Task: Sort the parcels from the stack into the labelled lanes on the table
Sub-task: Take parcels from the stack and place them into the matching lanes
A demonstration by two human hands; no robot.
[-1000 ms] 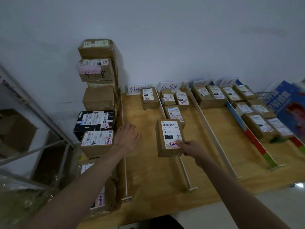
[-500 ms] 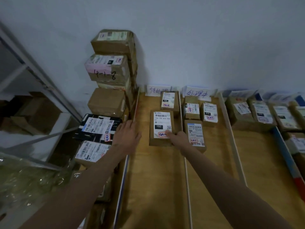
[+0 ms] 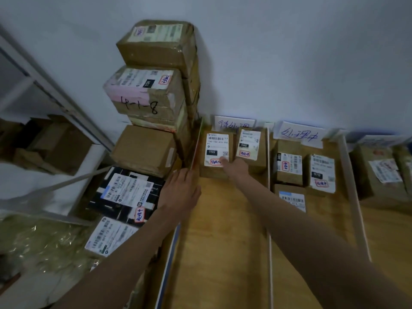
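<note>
A brown parcel with a white "150" label (image 3: 215, 152) lies at the far end of the leftmost lane, beside a parcel labelled "060" (image 3: 250, 146). My right hand (image 3: 236, 167) rests on the near right corner of the 150 parcel, with a fingertip on its label. My left hand (image 3: 180, 190) hovers flat, fingers straight, over the lane's left rail (image 3: 196, 152) and holds nothing. The parcel stack (image 3: 153, 94) rises against the wall to the left, with a black box (image 3: 127, 192) low down.
Handwritten lane signs (image 3: 234, 124) (image 3: 298, 132) stand against the wall. The second lane holds three labelled parcels (image 3: 289, 166). More parcels (image 3: 379, 172) fill lanes to the right. White dividers (image 3: 269, 197) separate the lanes. A metal shelf frame (image 3: 55, 94) stands at far left.
My right hand has pushed the 150 parcel from the near middle of the table up the leftmost lane to its far end. The view has swung left and closer.
</note>
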